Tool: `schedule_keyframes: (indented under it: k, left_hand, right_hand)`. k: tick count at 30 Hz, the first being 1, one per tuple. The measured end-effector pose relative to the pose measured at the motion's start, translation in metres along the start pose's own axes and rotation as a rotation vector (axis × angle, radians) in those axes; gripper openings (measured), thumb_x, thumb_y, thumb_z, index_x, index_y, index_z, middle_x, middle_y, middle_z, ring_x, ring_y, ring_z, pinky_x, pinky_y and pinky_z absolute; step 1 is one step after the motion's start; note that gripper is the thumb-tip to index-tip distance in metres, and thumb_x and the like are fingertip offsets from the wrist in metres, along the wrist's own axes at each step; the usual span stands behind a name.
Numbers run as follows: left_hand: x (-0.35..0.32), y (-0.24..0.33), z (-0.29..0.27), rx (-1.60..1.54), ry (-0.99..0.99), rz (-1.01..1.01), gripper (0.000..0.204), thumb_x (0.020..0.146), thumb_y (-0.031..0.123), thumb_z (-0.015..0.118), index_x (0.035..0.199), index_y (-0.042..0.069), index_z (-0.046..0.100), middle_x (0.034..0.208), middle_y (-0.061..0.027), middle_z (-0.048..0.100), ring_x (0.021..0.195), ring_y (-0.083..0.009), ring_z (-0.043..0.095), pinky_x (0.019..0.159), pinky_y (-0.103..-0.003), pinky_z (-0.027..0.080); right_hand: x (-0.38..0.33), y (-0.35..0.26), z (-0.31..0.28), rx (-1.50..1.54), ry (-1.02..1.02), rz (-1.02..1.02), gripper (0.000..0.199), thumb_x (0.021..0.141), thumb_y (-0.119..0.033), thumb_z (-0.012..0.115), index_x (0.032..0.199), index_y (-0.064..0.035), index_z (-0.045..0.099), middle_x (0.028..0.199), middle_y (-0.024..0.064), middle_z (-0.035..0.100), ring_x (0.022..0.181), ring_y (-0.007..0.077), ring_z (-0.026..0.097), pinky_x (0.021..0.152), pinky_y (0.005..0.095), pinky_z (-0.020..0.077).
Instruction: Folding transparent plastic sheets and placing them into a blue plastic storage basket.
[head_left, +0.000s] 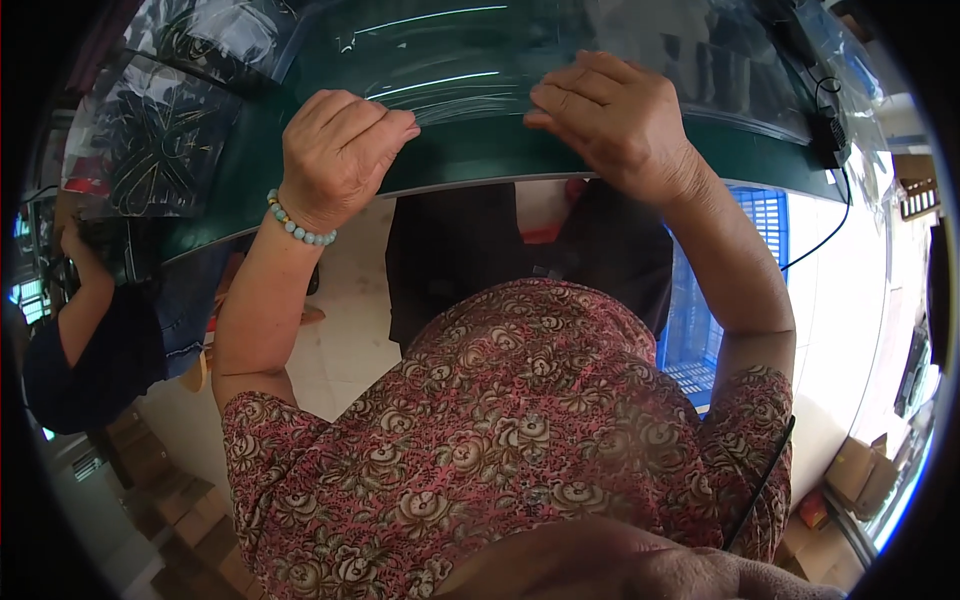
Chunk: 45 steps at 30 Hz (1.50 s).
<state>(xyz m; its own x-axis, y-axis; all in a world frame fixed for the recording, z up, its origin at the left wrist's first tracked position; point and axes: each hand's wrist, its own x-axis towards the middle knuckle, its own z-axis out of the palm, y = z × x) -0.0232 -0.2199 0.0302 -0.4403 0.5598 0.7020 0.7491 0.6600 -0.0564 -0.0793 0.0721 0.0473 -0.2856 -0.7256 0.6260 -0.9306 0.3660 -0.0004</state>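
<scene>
Clear plastic sheet [440, 75] pinched between both hands [480, 125]

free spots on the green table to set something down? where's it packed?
Bare strip of green table along the near edge, below and between left hand and right hand, which pinch a clear film sheet. Crowded: clear packets at far left, black cable and plug at right.

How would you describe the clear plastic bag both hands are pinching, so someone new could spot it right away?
Start at the dark green table across the top of the view. At its near edge, the left hand and right hand pinch a clear plastic bag lying flat between them. Unlike the bags of dark cable parts to the left, this one looks empty, showing only glare streaks.
</scene>
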Motion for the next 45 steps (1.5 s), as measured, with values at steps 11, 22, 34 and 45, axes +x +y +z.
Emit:
schedule_keyframes:
  k: [11,22,34,45]
  left_hand:
    - [-0.024,0.016,0.01,-0.1,-0.135,-0.194,0.017,0.072,0.013,0.08,0.084,0.009,0.069,0.073,-0.0005,0.06,0.067,-0.0201,0.057,0.062,-0.031,0.048]
    - [0.103,0.01,0.048,0.269,-0.086,-0.192,0.046,0.087,0.043,0.07,0.125,0.018,0.063,0.145,-0.0095,0.05,0.136,-0.0318,0.042,0.105,-0.054,0.039]
    - [0.1,-0.058,0.107,-0.003,-0.626,-0.672,0.071,0.085,0.075,0.053,0.14,0.032,0.05,0.156,-0.0036,0.038,0.144,-0.0332,0.033,0.102,-0.075,0.029]
    - [0.097,-0.022,0.13,0.197,-0.407,-0.731,0.073,0.083,0.065,0.063,0.138,0.019,0.054,0.14,-0.0085,0.049,0.139,-0.0353,0.035,0.104,-0.074,0.026]
  right_hand:
    - [-0.012,-0.012,0.017,0.062,-0.221,-0.02,0.019,0.077,-0.015,0.075,0.09,-0.0048,0.065,0.086,0.0045,0.064,0.084,0.0228,0.064,0.066,0.0344,0.0545]
    - [-0.005,-0.024,0.006,0.046,-0.316,-0.078,0.017,0.073,-0.014,0.07,0.084,-0.0041,0.063,0.086,0.0068,0.059,0.083,0.0255,0.058,0.066,0.0357,0.0518]
    - [0.002,-0.042,0.003,0.136,-0.207,-0.027,0.025,0.064,-0.02,0.077,0.077,-0.006,0.061,0.082,0.0057,0.055,0.079,0.025,0.057,0.064,0.0365,0.0509]
    - [0.08,0.064,0.02,0.504,-0.114,0.461,0.031,0.1,-0.022,0.054,0.122,-0.0035,0.066,0.11,0.0164,0.07,0.102,0.0263,0.067,0.088,0.0332,0.0513]
